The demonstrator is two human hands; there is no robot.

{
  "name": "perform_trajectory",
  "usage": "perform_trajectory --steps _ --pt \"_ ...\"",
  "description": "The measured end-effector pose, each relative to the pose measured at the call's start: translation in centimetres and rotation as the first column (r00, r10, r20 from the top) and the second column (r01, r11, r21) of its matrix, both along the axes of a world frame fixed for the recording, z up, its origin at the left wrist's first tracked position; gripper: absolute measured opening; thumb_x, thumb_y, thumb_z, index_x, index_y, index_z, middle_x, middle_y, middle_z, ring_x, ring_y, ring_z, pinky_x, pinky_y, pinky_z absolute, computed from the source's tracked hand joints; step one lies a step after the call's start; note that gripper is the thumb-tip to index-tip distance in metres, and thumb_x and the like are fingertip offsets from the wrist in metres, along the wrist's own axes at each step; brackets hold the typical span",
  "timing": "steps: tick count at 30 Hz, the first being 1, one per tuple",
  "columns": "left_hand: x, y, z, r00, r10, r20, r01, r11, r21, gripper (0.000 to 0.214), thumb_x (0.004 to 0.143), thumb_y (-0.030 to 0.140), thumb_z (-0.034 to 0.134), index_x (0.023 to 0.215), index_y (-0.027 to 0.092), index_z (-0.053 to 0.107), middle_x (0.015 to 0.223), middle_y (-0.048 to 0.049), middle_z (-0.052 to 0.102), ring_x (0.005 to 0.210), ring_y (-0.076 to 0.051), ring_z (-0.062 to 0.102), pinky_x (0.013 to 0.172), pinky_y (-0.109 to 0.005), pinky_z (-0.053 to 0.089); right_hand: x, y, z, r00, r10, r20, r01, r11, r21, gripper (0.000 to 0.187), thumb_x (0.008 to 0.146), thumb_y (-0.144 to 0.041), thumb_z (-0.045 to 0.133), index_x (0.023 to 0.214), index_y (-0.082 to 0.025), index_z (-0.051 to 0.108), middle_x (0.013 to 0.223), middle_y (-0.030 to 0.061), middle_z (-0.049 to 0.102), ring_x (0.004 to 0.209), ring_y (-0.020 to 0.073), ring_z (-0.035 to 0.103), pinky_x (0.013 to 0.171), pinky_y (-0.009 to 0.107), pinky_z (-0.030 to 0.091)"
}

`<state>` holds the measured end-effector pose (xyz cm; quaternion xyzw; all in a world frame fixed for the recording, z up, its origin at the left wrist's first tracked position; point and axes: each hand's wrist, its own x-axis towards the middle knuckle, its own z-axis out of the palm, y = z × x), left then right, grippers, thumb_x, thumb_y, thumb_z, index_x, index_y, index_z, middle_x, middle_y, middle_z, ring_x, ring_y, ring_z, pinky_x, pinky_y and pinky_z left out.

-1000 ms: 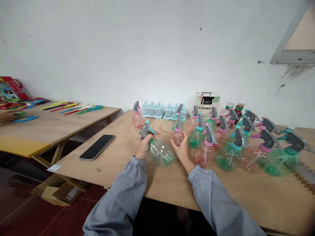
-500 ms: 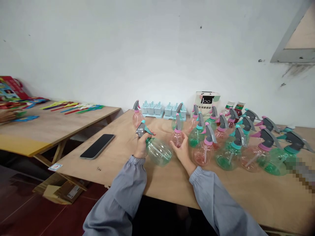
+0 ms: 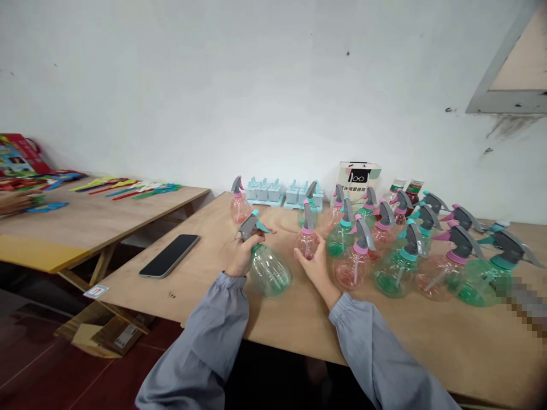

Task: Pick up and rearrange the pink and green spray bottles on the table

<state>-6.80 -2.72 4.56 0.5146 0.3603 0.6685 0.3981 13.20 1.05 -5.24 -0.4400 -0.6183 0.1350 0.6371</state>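
My left hand (image 3: 241, 254) grips a clear green spray bottle (image 3: 271, 272) by its neck, just under the grey head with its turquoise trigger. The bottle is tilted, its round body pointing down and right over the table. My right hand (image 3: 315, 263) is curved around a small pink spray bottle (image 3: 306, 244), thumb on its left side and fingers on its right. That bottle stands upright. Close to the right hand stand another pink spray bottle (image 3: 350, 269) and a green spray bottle (image 3: 341, 239). Farther back is a pink spray bottle (image 3: 240, 209).
Several more spray bottles (image 3: 395, 276) crowd the right of the wooden table (image 3: 205, 310). A phone (image 3: 170, 256) lies at the left. Light-blue ice-pop moulds (image 3: 265, 192) and a printed bag (image 3: 358, 179) stand by the wall. Another person's hand (image 3: 17, 202) shows at the neighbouring table (image 3: 128, 216).
My left hand and the green spray bottle have shifted slightly left and down, the bottle now steeper. My right hand stays around the pink bottle almost unmoved.
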Motion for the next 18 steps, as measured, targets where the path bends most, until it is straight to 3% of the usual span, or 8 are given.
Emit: perform_trajectory --steps 2,4,8,11,16,18 --pt "-1.8 0.1 0.6 0.991 0.046 -0.122 -0.042 0.998 0.035 0.027 0.065 0.032 0.068 0.089 0.021 0.072 0.093 -0.0066 0.072 0.099 -0.025 0.065 0.094 -0.036 0.049 0.0 -0.2 0.1 1.0 0.005 -0.008 -0.006 1.0 -0.011 0.077 0.077 -0.045 0.073 0.139 -0.017 0.037 0.137 0.019 0.054 0.129 0.032 0.053 0.11 0.052 0.044" --pt "-4.1 0.5 1.2 0.963 0.173 -0.206 -0.158 0.984 0.086 0.032 0.066 0.037 0.07 0.095 0.021 0.072 0.102 -0.0077 0.073 0.108 -0.028 0.064 0.101 -0.039 0.048 -0.1 -0.5 0.2 1.0 0.018 -0.015 -0.019 1.0 -0.02 0.077 0.077 -0.045 0.074 0.138 -0.017 0.038 0.137 0.0191 0.054 0.13 0.0323 0.053 0.11 0.052 0.044" --pt "-8.7 2.6 1.2 0.837 0.388 -0.386 -0.354 0.921 0.16 0.038 0.069 0.037 0.066 0.104 0.021 0.069 0.114 -0.0086 0.071 0.109 -0.028 0.065 0.108 -0.042 0.044 -0.1 -0.8 0.3 0.997 0.072 -0.041 -0.074 0.996 -0.04 0.077 0.076 -0.044 0.073 0.138 -0.017 0.037 0.14 0.0195 0.052 0.131 0.0326 0.053 0.11 0.052 0.044" --pt "-10.9 4.4 0.5 0.777 0.422 -0.467 -0.406 0.903 0.14 0.045 0.069 0.035 0.063 0.111 0.02 0.067 0.118 -0.0101 0.07 0.106 -0.027 0.066 0.106 -0.044 0.046 -0.2 -0.7 0.2 0.995 0.092 -0.045 -0.094 0.994 -0.05 0.078 0.076 -0.044 0.074 0.138 -0.017 0.037 0.14 0.0194 0.052 0.132 0.0327 0.053 0.111 0.053 0.044" --pt "-12.2 5.6 -0.5 0.799 0.355 -0.486 -0.355 0.93 0.096 0.048 0.075 0.04 0.064 0.119 0.02 0.064 0.127 -0.0124 0.068 0.111 -0.026 0.066 0.107 -0.043 0.047 -0.1 -0.5 -0.2 0.996 0.091 -0.021 -0.092 0.994 -0.052 0.079 0.075 -0.045 0.075 0.139 -0.018 0.037 0.14 0.0184 0.053 0.131 0.0318 0.053 0.112 0.053 0.043" --pt "-12.4 5.4 -0.7 0.777 0.384 -0.499 -0.403 0.912 0.073 0.047 0.076 0.041 0.066 0.117 0.019 0.064 0.122 -0.0131 0.069 0.113 -0.029 0.065 0.108 -0.046 0.046 -0.1 -0.6 -0.2 0.996 0.086 -0.02 -0.086 0.995 -0.049 0.078 0.075 -0.045 0.075 0.139 -0.019 0.038 0.139 0.0182 0.054 0.13 0.0319 0.055 0.111 0.053 0.044"
